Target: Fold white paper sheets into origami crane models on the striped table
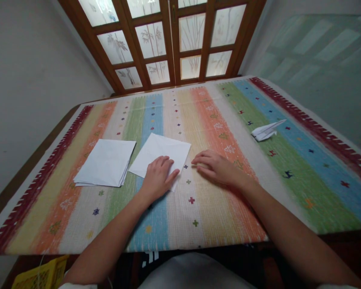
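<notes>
A single white paper square (159,148) lies turned at an angle on the striped cloth, near the middle. My left hand (160,174) rests flat on its lower part, fingers apart, covering some of it. Just right of the paper, my right hand (215,165) lies on the cloth with its fingers slightly spread and nothing in them. To the left sits a stack of white paper squares (106,162), its edges a little uneven. A folded white paper piece (267,131) with a long pointed end lies on the green stripe at the right.
The striped tablecloth (180,224) covers the table. Wooden doors with glass panes (174,44) stand beyond the far edge. A yellow basket (40,275) is below the near left edge. A glassy panel (325,68) stands at the right.
</notes>
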{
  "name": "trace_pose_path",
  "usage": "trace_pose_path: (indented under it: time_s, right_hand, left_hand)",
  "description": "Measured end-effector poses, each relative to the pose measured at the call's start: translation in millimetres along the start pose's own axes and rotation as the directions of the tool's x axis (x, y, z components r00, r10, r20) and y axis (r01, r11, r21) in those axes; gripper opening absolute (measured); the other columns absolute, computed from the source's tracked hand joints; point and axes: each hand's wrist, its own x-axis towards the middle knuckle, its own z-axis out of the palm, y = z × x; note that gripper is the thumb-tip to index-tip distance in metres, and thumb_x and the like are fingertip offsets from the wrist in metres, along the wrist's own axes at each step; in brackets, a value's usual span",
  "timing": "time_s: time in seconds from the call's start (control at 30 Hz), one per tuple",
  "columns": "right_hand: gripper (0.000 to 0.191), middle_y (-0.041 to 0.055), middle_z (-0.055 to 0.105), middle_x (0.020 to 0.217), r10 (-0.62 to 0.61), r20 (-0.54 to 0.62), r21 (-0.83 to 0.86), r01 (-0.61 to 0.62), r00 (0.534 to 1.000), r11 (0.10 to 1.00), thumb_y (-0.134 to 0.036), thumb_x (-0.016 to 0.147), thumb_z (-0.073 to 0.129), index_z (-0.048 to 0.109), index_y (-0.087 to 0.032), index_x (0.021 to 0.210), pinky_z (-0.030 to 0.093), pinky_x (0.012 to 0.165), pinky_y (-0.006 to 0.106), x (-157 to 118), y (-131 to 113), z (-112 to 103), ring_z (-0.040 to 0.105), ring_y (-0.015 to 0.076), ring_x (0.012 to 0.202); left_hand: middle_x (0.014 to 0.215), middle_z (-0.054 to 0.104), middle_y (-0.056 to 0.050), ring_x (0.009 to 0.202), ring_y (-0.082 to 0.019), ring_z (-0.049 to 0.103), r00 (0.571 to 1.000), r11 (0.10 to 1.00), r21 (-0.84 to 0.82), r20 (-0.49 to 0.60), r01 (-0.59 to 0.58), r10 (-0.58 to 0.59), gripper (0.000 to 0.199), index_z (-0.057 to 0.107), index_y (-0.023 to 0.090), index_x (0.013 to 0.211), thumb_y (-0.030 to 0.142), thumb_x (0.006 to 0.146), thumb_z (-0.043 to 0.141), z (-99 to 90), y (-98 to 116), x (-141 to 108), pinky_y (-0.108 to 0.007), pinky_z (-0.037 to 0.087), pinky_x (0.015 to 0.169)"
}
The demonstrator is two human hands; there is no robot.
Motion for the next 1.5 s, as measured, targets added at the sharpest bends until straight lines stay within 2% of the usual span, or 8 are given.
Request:
trace_pose_path:
  time_s: [0.23, 0.33, 0.57, 0.77, 0.97, 1.1, 1.27, 1.5]
  right_hand:
    - [0.026, 0.0125, 0.072, 0.128, -0.018, 0.084, 0.075, 0.012, 0.996, 0.997, -0.020, 0.100, 0.062, 0.078, -0.024, 0.120, 0.055, 0.108, 0.046, -3, 13, -2, 0.069, 0.0262, 0.119]
    - [0.035, 0.0099, 0.074, 0.127, 0.012, 0.091, 0.047, -0.016, 0.996, 0.999, -0.007, 0.096, 0.057, 0.080, -0.026, 0.115, 0.055, 0.109, 0.046, -4, 22, -6, 0.070, 0.0247, 0.119]
    - [0.043, 0.0085, 0.074, 0.131, 0.052, 0.084, 0.010, -0.053, 0.995, 0.999, -0.001, 0.088, 0.059, 0.082, -0.028, 0.111, 0.055, 0.109, 0.046, -9, 35, -18, 0.071, 0.0255, 0.120]
    - [0.036, 0.0104, 0.075, 0.128, 0.020, 0.083, 0.027, -0.023, 0.996, 0.999, -0.007, 0.096, 0.057, 0.082, -0.026, 0.113, 0.056, 0.109, 0.044, -10, 41, -21, 0.071, 0.0240, 0.119]
    - [0.034, 0.0093, 0.074, 0.130, 0.034, 0.057, 0.062, -0.038, 0.998, 0.997, -0.010, 0.098, 0.057, 0.081, -0.028, 0.114, 0.056, 0.107, 0.044, -10, 41, -21, 0.071, 0.0238, 0.119]
    - [0.026, 0.0103, 0.074, 0.134, 0.089, 0.056, 0.140, -0.096, 0.994, 0.986, -0.020, 0.099, 0.061, 0.080, -0.026, 0.115, 0.060, 0.097, 0.040, -9, 39, -26, 0.076, 0.0226, 0.106]
    - [0.029, 0.0090, 0.073, 0.139, 0.074, -0.029, 0.202, -0.067, 0.997, 0.977, -0.019, 0.101, 0.056, 0.080, -0.027, 0.113, 0.055, 0.108, 0.043, -6, 33, -32, 0.071, 0.0246, 0.126]
    - [0.024, 0.0067, 0.076, 0.126, 0.032, -0.041, 0.220, -0.023, 0.999, 0.975, -0.019, 0.094, 0.065, 0.083, -0.029, 0.105, 0.057, 0.105, 0.042, -4, 31, -32, 0.073, 0.0244, 0.117]
  left_hand:
    - [0.159, 0.055, -0.015, 0.146, -0.027, 0.055, 0.895, 0.855, -0.429, 0.193, -0.291, 0.402, 0.039, 0.061, 0.024, 0.142, 0.028, 0.103, 0.061, -2.2, 24, -13, -0.052, 0.046, 0.123]
    - [0.154, 0.059, -0.014, 0.145, -0.029, 0.055, 0.896, 0.857, -0.405, 0.168, -0.318, 0.412, 0.039, 0.064, 0.026, 0.139, 0.030, 0.100, 0.068, -12.0, 14, -8, -0.054, 0.044, 0.124]
    - [0.167, 0.045, -0.018, 0.160, -0.045, 0.031, 0.811, 0.887, -0.316, 0.383, -0.336, 0.443, 0.103, 0.054, 0.028, 0.153, 0.055, 0.064, 0.099, -31.0, -27, 4, -0.072, 0.024, 0.129]
    - [0.160, 0.054, -0.014, 0.155, -0.038, 0.043, 0.846, 0.888, -0.319, 0.315, -0.332, 0.430, 0.066, 0.059, 0.025, 0.144, 0.026, 0.082, 0.081, -31.3, -32, 7, -0.064, 0.032, 0.130]
    - [0.156, 0.057, -0.015, 0.148, -0.031, 0.052, 0.911, 0.908, -0.313, 0.212, -0.279, 0.354, 0.037, 0.063, 0.021, 0.135, 0.027, 0.098, 0.062, -18.7, -36, 13, -0.055, 0.042, 0.126]
    - [0.159, 0.054, -0.016, 0.150, -0.030, 0.051, 0.936, 0.927, -0.284, 0.182, -0.244, 0.302, 0.036, 0.065, 0.020, 0.136, 0.030, 0.103, 0.057, -10.7, -39, 15, -0.056, 0.040, 0.127]
    - [0.161, 0.052, -0.016, 0.151, -0.030, 0.049, 0.945, 0.936, -0.268, 0.172, -0.226, 0.278, 0.038, 0.064, 0.020, 0.139, 0.030, 0.104, 0.053, -7.1, -41, 14, -0.057, 0.039, 0.128]
    - [0.154, 0.060, -0.012, 0.148, -0.024, 0.053, 0.942, 0.919, -0.307, 0.146, -0.248, 0.304, 0.051, 0.067, 0.022, 0.132, 0.004, 0.091, 0.043, -11.6, -46, 16, -0.055, 0.042, 0.126]
